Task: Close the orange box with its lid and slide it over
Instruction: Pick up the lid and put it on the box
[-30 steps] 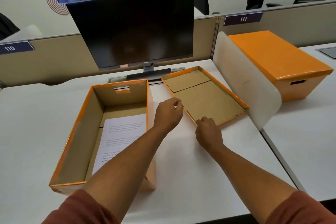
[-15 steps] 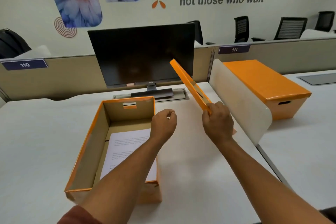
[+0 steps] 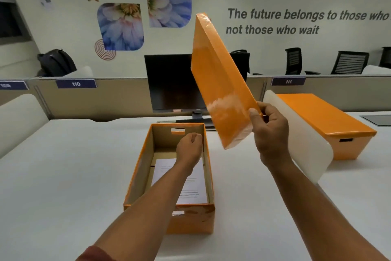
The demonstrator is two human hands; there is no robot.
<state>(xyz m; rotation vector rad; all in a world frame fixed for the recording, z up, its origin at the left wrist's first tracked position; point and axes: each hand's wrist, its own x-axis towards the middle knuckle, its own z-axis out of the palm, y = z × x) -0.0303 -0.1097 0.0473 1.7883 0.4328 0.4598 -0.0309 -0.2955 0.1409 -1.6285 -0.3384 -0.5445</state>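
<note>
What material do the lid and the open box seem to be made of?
Lid: probably cardboard with a glossy orange film, since light glares on it. Box: likely the same cardboard, as its inner walls are bare, matte brown and its outside is orange.

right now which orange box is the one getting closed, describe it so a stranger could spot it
Start at the dark monitor on the white desk; the open orange box sits just in front of it, the left hand over it. Unlike the second orange box beyond the white divider, it has no lid and shows printed paper inside.
</note>
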